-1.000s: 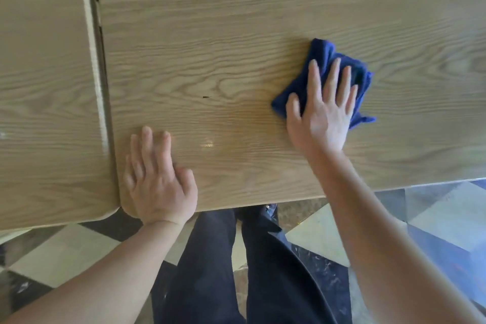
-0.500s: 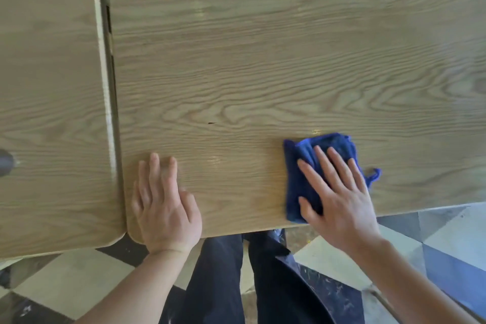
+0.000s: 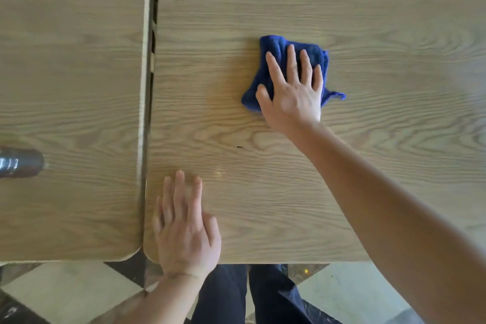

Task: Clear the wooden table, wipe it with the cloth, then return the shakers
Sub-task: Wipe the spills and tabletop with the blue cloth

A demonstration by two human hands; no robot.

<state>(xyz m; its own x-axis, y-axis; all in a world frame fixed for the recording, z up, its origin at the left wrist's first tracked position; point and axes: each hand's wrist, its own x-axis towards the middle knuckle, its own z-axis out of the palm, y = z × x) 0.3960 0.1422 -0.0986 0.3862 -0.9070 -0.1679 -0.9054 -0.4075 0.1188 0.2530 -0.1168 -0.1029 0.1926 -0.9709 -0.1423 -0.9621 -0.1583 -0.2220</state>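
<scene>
A crumpled blue cloth [image 3: 272, 66] lies on the wooden table [image 3: 381, 34], a little beyond its middle. My right hand [image 3: 294, 92] presses flat on the cloth, fingers spread and pointing away from me. My left hand [image 3: 185, 226] lies flat on the bare wood near the table's front left corner, holding nothing. A dark shaker [image 3: 19, 163] shows partly at the left frame edge, standing on the neighbouring table [image 3: 73, 60].
A narrow gap [image 3: 151, 60] separates the two tabletops. Below the front edge are my dark trousers [image 3: 236, 297] and a floor of light and dark tiles [image 3: 65, 292].
My right hand has slid the cloth from the table's front edge away from me toward the middle. The view has pulled back; the left hand stays planted near the corner.
</scene>
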